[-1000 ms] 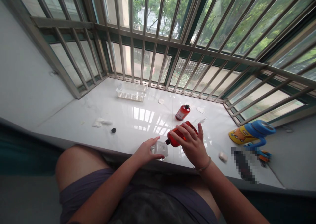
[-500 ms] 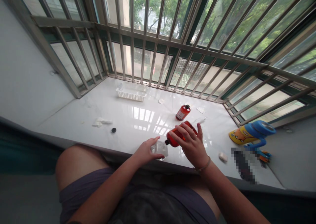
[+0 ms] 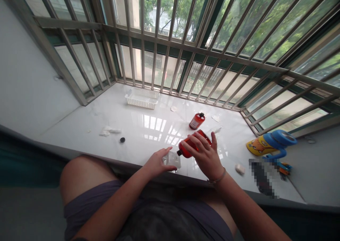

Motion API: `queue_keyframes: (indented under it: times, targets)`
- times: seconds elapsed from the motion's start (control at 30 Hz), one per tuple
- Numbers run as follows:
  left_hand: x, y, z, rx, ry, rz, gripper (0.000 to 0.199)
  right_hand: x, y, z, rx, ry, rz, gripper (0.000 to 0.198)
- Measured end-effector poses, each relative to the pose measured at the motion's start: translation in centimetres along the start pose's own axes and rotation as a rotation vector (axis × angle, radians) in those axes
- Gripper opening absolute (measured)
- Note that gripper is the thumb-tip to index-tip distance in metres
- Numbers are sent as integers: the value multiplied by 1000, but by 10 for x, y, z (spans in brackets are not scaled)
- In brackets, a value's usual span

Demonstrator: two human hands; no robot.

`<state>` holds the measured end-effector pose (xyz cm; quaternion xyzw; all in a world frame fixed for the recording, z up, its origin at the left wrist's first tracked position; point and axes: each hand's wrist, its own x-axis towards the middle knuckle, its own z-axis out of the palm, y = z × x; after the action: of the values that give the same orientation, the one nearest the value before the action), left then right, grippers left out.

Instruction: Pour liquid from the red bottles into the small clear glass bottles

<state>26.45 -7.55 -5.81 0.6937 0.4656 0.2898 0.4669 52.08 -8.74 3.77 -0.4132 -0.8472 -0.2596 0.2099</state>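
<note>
Tilted well over, a red bottle (image 3: 187,148) with a dark neck is in my right hand (image 3: 206,152), whose fingers wrap over its far side. The bottle's neck points down and left, right above a small clear container (image 3: 174,160). My left hand (image 3: 158,162) is closed around the container's left side, thumb near and fingers far, at the ledge's front edge. I cannot make out whether liquid runs from the neck. Behind the tilted bottle stands a second red bottle (image 3: 197,121) with a black top and a pale label. A black cap (image 3: 122,140) lies to the left.
A white perforated basket (image 3: 142,102) sits at the back by the window bars (image 3: 170,42). Crumpled tissue (image 3: 108,131) lies left. To the right are a blue and yellow flask (image 3: 269,141), a small pale lump (image 3: 239,169) and a blurred-out dark object (image 3: 262,179).
The red bottle and my right hand have shifted very slightly left. My left hand and the clear container have stayed in place.
</note>
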Motion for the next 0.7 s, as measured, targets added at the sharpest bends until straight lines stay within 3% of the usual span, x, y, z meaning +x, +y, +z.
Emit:
queue_keyframes:
  times: [0.47,0.7]
  targets:
    - [1,-2,0,-23,-17,13,104,-5,-3,7,29,-14,-4,53]
    - [1,-4,-1,-11,-33,16,103,-23,-14,24,97,-71,139,53]
